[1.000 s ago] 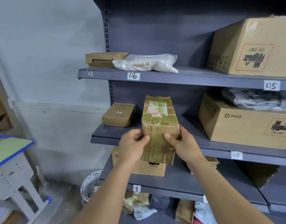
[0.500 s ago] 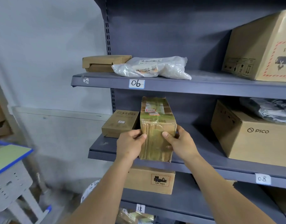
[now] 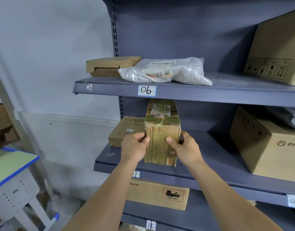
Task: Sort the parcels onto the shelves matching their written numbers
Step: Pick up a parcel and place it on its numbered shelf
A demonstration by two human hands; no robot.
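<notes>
I hold the taped parcel point(image 3: 161, 135) between both hands: my left hand point(image 3: 134, 148) clasps its left edge and my right hand point(image 3: 185, 147) its right edge, thumbs flat on the near face, fingers curled round the sides. It is a tall, blocky cardboard box, wound all over in glossy yellowish tape that wrinkles at the corners, with small paper labels on its top. It stands upright at the front of the grey metal shelf point(image 3: 110, 169), beneath the 06 tag point(image 3: 146, 90); whether its base sits on the metal I cannot tell. Just beside it on the left lies a small flat carton point(image 3: 125, 129) of matte brown board. Above, a crinkled white plastic bag point(image 3: 165, 70) lies against a flat cardboard box point(image 3: 110, 65). Well to the right sits a large, smooth PICO carton point(image 3: 267, 144).
</notes>
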